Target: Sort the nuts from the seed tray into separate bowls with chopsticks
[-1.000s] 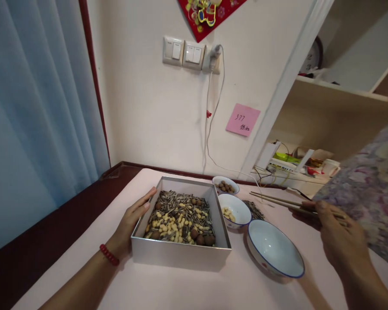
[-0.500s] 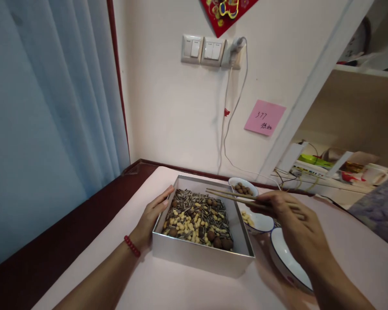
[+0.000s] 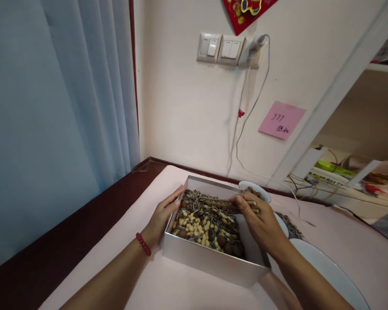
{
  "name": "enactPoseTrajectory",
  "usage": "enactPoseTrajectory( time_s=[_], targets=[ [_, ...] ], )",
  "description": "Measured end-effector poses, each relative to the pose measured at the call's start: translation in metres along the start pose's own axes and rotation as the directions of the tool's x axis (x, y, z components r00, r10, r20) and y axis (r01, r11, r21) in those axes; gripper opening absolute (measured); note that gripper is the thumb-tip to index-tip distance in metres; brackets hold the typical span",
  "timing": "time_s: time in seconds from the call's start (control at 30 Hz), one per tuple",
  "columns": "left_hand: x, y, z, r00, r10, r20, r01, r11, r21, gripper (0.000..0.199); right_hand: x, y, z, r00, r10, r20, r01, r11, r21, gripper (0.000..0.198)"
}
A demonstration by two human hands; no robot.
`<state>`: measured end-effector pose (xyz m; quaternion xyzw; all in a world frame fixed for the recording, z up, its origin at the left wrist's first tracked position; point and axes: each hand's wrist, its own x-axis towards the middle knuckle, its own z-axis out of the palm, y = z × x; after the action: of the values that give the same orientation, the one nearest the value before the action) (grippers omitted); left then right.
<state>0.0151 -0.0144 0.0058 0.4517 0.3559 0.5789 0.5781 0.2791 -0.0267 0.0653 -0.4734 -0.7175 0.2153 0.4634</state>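
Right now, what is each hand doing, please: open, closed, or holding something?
Left hand: open, resting against the side of the box.
Right hand: closed, holding chopsticks above the seeds.

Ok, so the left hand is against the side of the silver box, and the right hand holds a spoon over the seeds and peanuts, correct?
Only the utensil is wrong: the head view shows the right hand holding chopsticks over the seeds and peanuts. The left hand is indeed against the silver box.

One box [image 3: 210, 263], two chopsticks [image 3: 220, 200], apparently three bowls [image 3: 326, 265], one bracelet [image 3: 143, 244], one pink note [image 3: 282, 120].
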Motion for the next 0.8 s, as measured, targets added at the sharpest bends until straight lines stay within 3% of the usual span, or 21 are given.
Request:
enactPoseTrajectory(
  time_s=[0.27, 0.47, 0.6, 0.8],
  targets=[
    [0.0, -0.002, -0.001, 1.0, -0.011, 0.006, 0.011, 1.0, -0.011, 0.049, -0.004, 0.006, 0.0, 0.999, -0.003, -0.043, 0.005, 0.999, 0.046, 0.037],
    [-0.001, -0.002, -0.001, 1.0, -0.006, 0.014, 0.006, 1.0, -0.021, 0.048, -0.028, -0.008, -0.028, 0.969, 0.15, -0.196, -0.122, 0.981, 0.152, 0.039],
    [0.0, 0.0, -0.001, 1.0, 0.02, -0.008, -0.019, 0.999, 0.033, 0.051, -0.047, -0.021, -0.066, 0.902, 0.11, -0.419, -0.095, 0.994, 0.056, 0.04],
    [-0.001, 0.002, 0.0, 1.0, 0.003, 0.001, -0.003, 1.0, 0.022, 0.058, -0.075, -0.018, -0.118, 0.697, 0.103, -0.709, -0.18, 0.983, -0.034, 0.036]
  ],
)
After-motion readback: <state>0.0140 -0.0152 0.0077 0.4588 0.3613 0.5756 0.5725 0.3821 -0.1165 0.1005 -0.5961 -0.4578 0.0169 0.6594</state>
